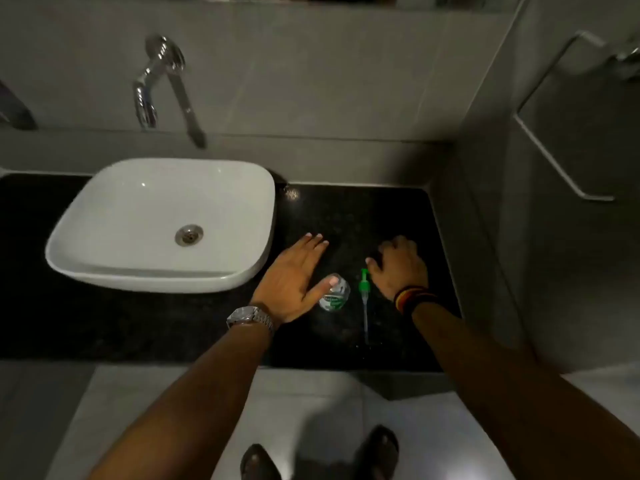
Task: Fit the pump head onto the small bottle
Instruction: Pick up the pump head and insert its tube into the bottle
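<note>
A small clear bottle (pixel 335 298) with a green label stands on the black counter (pixel 381 216). Just right of it lies the green pump head (pixel 364 284) with its long clear dip tube pointing toward me. My left hand (pixel 294 278) is flat and open beside the bottle, its thumb tip over the bottle's top. My right hand (pixel 398 268) rests palm down with curled fingers just right of the pump head, its thumb near the green nozzle. Neither hand holds anything.
A white basin (pixel 104 216) sits on the counter to the left, under a chrome wall tap (pixel 159 81). A grey wall with a metal towel rail (pixel 554 161) closes the right side. The counter's front edge runs below my wrists.
</note>
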Tool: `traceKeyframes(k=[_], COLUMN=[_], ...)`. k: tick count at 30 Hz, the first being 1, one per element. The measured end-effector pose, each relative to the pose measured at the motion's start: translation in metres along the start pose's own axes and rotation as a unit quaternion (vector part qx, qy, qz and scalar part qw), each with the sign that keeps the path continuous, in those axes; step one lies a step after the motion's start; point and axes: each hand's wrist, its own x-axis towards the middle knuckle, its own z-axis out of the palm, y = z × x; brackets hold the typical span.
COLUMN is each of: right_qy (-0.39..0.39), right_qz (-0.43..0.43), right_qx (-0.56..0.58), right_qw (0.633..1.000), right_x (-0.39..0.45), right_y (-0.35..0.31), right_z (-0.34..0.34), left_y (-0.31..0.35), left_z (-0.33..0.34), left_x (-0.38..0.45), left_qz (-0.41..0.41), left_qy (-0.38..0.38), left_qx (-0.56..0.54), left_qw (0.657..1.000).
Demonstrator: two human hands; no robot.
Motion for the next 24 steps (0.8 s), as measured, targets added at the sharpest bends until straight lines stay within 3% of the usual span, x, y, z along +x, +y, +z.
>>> traceKeyframes(k=[6,13,17,21,24], right_qy=[-0.127,-0.177,-0.121,0.085,0.154], right_qz=[0.126,0.206,0.188,0.109,0.046], right_qx=[0.002,0.042,0.179,0.385,0.437], right_qw=[0.984,0.961,0.958,0.912,0.885], right_x=[0.002,0.024,0.032,0.022,0.001], right_y=[-0.004,-0.026,-0.023,-0.023,-0.036], right_z=[0.034,0.050,0.025,-0.028,-0.065], left_y=[-0.013,-0.024,-0.027,-0.028,-0.027], left_z=[0.032,0.050,0.054,0.055,0.054], left_x=[-0.009,-0.002,-0.002,-0.002,-0.003], left_qz=[-0.048,-0.053,-0.059,-0.079,-0.086], left_qy=[-0.053,-0.049,-0.044,-0.042,-0.042], left_qx=[-0.025,-0.042,-0.062,-0.081,-0.091], left_qw=[0.997,0.997,0.995,0.993,0.991])
